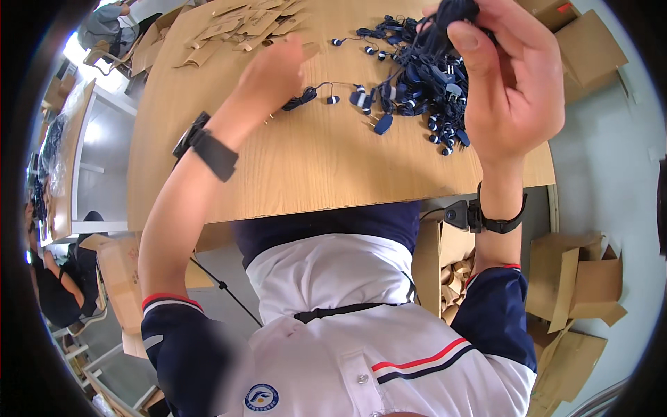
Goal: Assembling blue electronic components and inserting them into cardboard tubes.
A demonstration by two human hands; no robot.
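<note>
My left hand is closed over the table, its fingers bent inward and slightly blurred. At its fingertips shows a brown cardboard piece, which the hand seems to pinch. Beside the heel of this hand lies a small bundle of dark blue earphones with a white-banded earbud. My right hand is raised at the upper right, thumb and fingers wrapped round a bunch of dark blue earphone cables. Below that bunch spreads a tangled pile of earphones, partly hidden by the right hand.
Flat folded cardboard pieces lie along the far edge of the wooden table. Open cardboard boxes stand on the floor at right. Under the table a box holds brown cardboard bits. Another person sits at the far left.
</note>
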